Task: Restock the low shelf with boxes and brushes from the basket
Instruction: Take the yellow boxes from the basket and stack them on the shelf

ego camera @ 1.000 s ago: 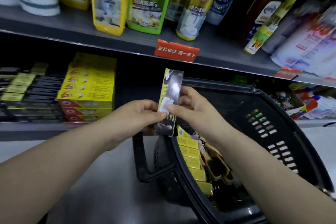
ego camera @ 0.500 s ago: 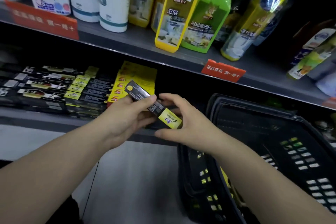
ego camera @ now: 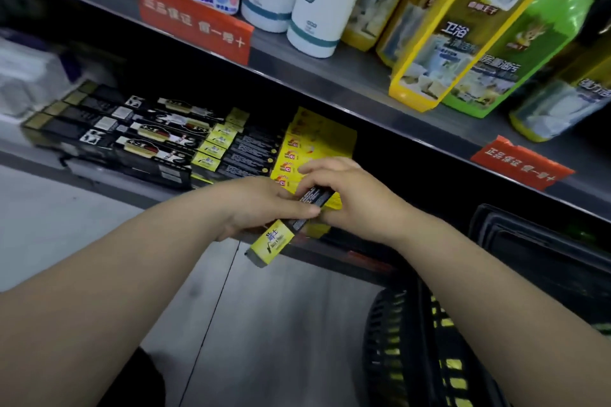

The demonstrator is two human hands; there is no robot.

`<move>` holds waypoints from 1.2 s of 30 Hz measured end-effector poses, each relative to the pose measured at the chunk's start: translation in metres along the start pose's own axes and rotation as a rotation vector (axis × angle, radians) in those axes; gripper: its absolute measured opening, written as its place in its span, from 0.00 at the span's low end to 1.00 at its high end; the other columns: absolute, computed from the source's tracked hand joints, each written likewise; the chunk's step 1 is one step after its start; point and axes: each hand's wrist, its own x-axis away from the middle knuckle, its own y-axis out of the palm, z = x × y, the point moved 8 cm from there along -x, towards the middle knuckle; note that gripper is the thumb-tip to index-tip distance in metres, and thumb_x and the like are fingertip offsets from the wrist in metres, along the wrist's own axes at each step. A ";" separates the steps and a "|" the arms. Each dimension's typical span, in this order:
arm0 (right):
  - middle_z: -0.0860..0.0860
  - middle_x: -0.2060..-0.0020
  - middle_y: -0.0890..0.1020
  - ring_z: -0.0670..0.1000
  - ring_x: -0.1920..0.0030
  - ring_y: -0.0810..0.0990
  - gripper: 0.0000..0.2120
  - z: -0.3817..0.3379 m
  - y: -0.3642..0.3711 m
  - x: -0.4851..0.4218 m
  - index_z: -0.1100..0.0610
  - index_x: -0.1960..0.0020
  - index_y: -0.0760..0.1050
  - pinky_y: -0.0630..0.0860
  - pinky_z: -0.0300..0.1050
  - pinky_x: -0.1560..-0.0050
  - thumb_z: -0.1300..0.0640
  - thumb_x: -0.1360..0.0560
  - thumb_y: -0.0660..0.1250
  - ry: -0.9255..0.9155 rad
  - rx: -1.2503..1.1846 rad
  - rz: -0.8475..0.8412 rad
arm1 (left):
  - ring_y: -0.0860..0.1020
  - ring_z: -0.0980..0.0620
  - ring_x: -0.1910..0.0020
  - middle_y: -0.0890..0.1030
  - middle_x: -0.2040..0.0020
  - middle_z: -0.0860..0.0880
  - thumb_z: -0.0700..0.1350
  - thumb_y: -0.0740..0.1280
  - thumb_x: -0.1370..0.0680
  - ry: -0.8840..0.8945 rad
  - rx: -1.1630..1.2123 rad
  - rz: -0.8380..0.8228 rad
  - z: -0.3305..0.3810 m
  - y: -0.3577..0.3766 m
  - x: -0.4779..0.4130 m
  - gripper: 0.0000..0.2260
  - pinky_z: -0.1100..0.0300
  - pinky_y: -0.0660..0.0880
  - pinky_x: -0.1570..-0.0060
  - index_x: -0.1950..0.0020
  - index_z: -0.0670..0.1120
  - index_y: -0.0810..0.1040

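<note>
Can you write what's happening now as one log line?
step: shelving | both hands: left hand and right hand hold black-and-yellow box | at: low shelf edge | basket: right

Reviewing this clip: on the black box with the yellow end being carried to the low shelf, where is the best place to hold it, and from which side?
Grip the black-and-yellow box across its narrow long sides near the middle, coming from above, probably. It is long and slim, lying tilted with its yellow end towards the camera. The left hand and right hand already hold it about there, leaving the far end free to slide onto the low shelf.
</note>
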 end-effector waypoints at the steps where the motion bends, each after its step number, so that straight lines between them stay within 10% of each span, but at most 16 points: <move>1: 0.46 0.44 0.78 0.48 0.41 0.72 0.15 0.001 0.000 -0.007 0.50 0.45 0.77 0.68 0.41 0.41 0.54 0.31 0.74 0.001 0.010 -0.004 | 0.76 0.49 0.42 0.81 0.46 0.50 0.62 0.68 0.30 0.017 -0.035 0.071 0.000 -0.012 -0.001 0.22 0.54 0.74 0.45 0.44 0.49 0.82; 8: 0.51 0.54 0.76 0.54 0.53 0.76 0.13 0.018 0.008 -0.059 0.51 0.45 0.66 0.74 0.49 0.55 0.43 0.22 0.59 0.141 0.088 0.030 | 0.70 0.43 0.34 0.68 0.29 0.44 0.58 0.62 0.24 0.064 -0.131 0.723 -0.019 -0.106 0.006 0.28 0.53 0.68 0.40 0.28 0.46 0.64; 13: 0.58 0.42 0.77 0.59 0.44 0.75 0.19 0.031 0.008 -0.119 0.56 0.31 0.61 0.72 0.49 0.47 0.52 0.19 0.55 0.193 0.152 0.073 | 0.69 0.41 0.35 0.63 0.29 0.41 0.57 0.60 0.22 -0.045 -0.185 0.599 -0.035 -0.087 -0.009 0.29 0.53 0.68 0.46 0.26 0.44 0.58; 18: 0.58 0.49 0.76 0.55 0.57 0.72 0.17 0.048 0.027 -0.178 0.58 0.33 0.61 0.65 0.44 0.59 0.59 0.21 0.57 0.315 0.119 0.062 | 0.67 0.42 0.32 0.60 0.27 0.42 0.56 0.60 0.22 -0.090 -0.298 0.415 -0.036 -0.065 -0.026 0.29 0.50 0.67 0.38 0.25 0.46 0.56; 28: 0.58 0.33 0.68 0.57 0.39 0.72 0.24 0.062 0.053 -0.222 0.56 0.26 0.55 0.68 0.45 0.50 0.64 0.20 0.55 0.393 0.059 0.013 | 0.64 0.42 0.30 0.59 0.26 0.44 0.55 0.58 0.21 -0.120 -0.401 0.329 -0.048 -0.053 -0.046 0.26 0.49 0.66 0.34 0.26 0.45 0.59; 36: 0.60 0.39 0.73 0.59 0.42 0.73 0.19 0.064 0.071 -0.210 0.61 0.31 0.63 0.70 0.45 0.49 0.66 0.22 0.54 0.326 0.203 -0.212 | 0.63 0.41 0.30 0.58 0.26 0.44 0.55 0.59 0.21 -0.125 -0.387 0.317 -0.047 -0.053 -0.051 0.26 0.45 0.65 0.33 0.26 0.45 0.60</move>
